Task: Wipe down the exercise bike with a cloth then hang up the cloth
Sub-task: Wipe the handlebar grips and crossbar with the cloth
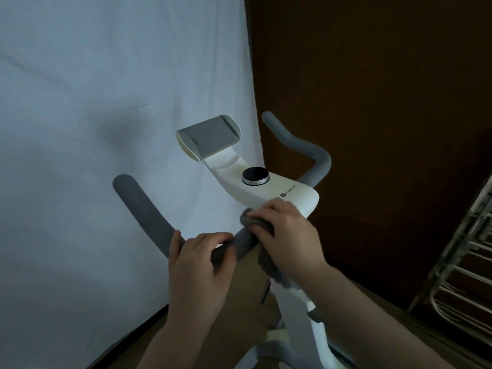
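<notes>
A white exercise bike [290, 193] stands in front of me, with a round black knob [255, 176] and a grey tablet holder [210, 135] on its console. My left hand [198, 265] grips the grey foam left handlebar [149, 211] near its inner bend. My right hand [287, 230] holds a grey cloth [254, 222] bunched against the handlebar where it meets the console. A tail of the cloth hangs down under my right wrist. The right handlebar [306, 147] curves up behind the console.
A pale sheet [106, 129] hangs behind the bike on the left. Dark brown wall fills the right. A metal drying rack [463, 275] stands at the right edge. The bike's white frame post [306, 310] runs down between my forearms to the brown floor.
</notes>
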